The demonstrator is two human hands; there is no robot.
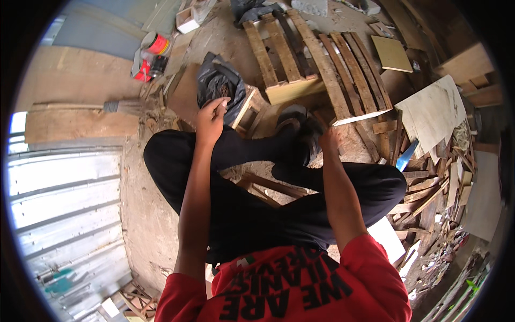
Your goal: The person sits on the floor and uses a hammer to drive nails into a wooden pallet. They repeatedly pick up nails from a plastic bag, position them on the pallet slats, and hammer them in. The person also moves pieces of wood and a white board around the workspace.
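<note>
My left hand (211, 119) is over the mouth of a crumpled black plastic bag (208, 80), its thumb and fingertips drawn together. Whatever lies between them is too small to name. Dark brown bits show inside the bag, which rests against a small wooden frame (248, 110). My right hand (330, 140) is curled closed beside my dark shoe (307, 140), close to the near edge of a slatted wooden pallet (343, 102). Its fingertips are turned away, so what they grip is hidden. My legs are bent and crossed in front of me.
A second slatted piece (279, 59) adjoins the pallet. Scrap wood (429, 188), a pale board (433, 112) and a blue-bladed saw (407, 154) lie at right. At left are a brush (126, 106), a red-and-yellow can (155, 44) and a corrugated metal sheet (70, 198).
</note>
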